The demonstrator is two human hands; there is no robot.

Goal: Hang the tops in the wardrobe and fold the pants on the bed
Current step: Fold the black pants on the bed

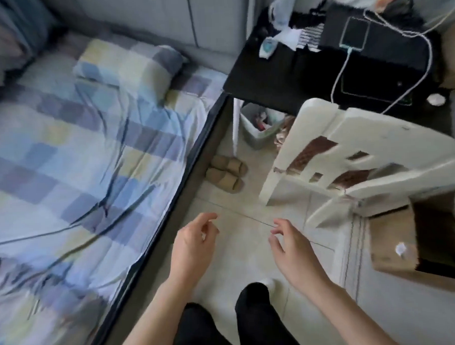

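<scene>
Bedside, mid-task or pre-start, I can't tell which: my left hand [193,243] and right hand [289,244] hover over the pale tiled floor [251,254], fingers loosely curled, holding nothing. No tops or pants in view, no wardrobe either. The bed w/ blue-grey-yellow checked sheet [72,163], on my left, lies rumpled and bare of garments, so I judge all the folding and hanging is still to do.

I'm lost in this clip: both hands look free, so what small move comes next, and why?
Probably turn to find a garment: the left hand and right hand hang loosely over the floor holding nothing, and no tops or pants show on the bed.
</scene>
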